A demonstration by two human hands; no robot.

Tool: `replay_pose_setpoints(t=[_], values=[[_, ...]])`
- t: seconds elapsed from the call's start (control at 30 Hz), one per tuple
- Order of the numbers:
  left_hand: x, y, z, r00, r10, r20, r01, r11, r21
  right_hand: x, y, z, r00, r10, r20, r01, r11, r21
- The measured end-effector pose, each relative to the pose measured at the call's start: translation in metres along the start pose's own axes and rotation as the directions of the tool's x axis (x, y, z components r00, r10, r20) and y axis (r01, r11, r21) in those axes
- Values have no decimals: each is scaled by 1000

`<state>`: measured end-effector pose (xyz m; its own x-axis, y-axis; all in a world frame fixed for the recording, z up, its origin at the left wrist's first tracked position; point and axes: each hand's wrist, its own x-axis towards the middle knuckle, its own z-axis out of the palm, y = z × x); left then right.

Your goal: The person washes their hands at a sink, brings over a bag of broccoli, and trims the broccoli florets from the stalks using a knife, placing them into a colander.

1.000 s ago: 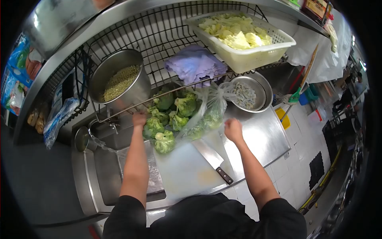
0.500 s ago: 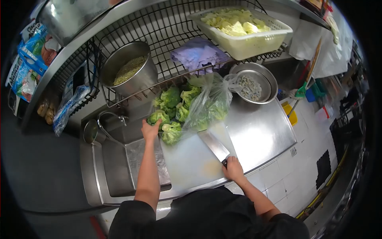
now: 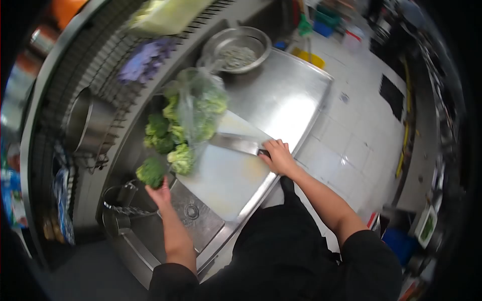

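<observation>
My left hand (image 3: 159,192) is closed on the stem end of a broccoli head (image 3: 151,171), held over the sink edge. More broccoli (image 3: 181,159) lies in a pile along the far side of the white cutting board (image 3: 221,173), partly under a clear plastic bag (image 3: 193,103) of green pieces. My right hand (image 3: 277,154) is wrapped round the dark handle of a large knife (image 3: 238,143), whose wide blade rests over the board and points left.
A metal sink (image 3: 198,210) with a tap (image 3: 131,185) is at the left. Behind the board stands a steel bowl (image 3: 237,49) of small pale pieces. A wire shelf holds a steel pot (image 3: 90,123), a purple cloth (image 3: 145,60) and a pale tub (image 3: 168,16).
The view has turned. My left hand has taken a broccoli head from the pile and moved it towards the sink. My right hand has come down to the knife handle and closed on it.
</observation>
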<state>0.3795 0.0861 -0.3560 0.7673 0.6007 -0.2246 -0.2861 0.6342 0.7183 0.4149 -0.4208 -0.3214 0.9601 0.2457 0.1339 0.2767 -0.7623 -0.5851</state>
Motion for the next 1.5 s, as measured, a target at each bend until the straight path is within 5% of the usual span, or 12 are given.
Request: replay_pose_setpoints(t=[0.17, 0.3, 0.43, 0.5, 0.63, 0.7, 0.97, 1.17, 1.3, 1.5], values=[[-37, 53, -4, 946, -152, 287, 101, 977, 188, -51, 48, -50, 911, 155, -382, -124, 987, 103], [-121, 24, 62, 865, -293, 407, -118, 669, 734, -104, 140, -43, 841, 384, -381, -315, 920, 231], [-164, -64, 54, 925, -255, 280, -157, 414, 897, -141, 207, -9, 800, 570, -189, -502, 808, 309], [-189, -70, 78, 969, -175, 175, -83, 437, 895, -180, 213, 23, 776, 630, -42, -580, 738, 345], [-203, -68, 101, 948, -272, 167, -17, 479, 878, -250, 224, 67, 724, 681, 107, -646, 615, 451], [-209, -72, 113, 934, -301, 192, -27, 477, 879, -290, 226, 93, 605, 718, 345, -792, 494, 360], [-200, -58, 110, 936, -340, 96, 41, 373, 927, -368, 231, 129, 453, 748, 485, -891, 385, 239], [-209, -69, 94, 962, -260, 77, 46, 436, 899, -304, 231, 141, 580, 676, 454, -813, 514, 273], [-227, -93, 93, 972, -233, 38, 97, 543, 834, -228, 207, 150, 697, 491, 523, -707, 591, 388], [-220, -110, 66, 990, 18, 143, -124, 612, 781, -128, 164, 169, 726, 392, 564, -664, 612, 429]])
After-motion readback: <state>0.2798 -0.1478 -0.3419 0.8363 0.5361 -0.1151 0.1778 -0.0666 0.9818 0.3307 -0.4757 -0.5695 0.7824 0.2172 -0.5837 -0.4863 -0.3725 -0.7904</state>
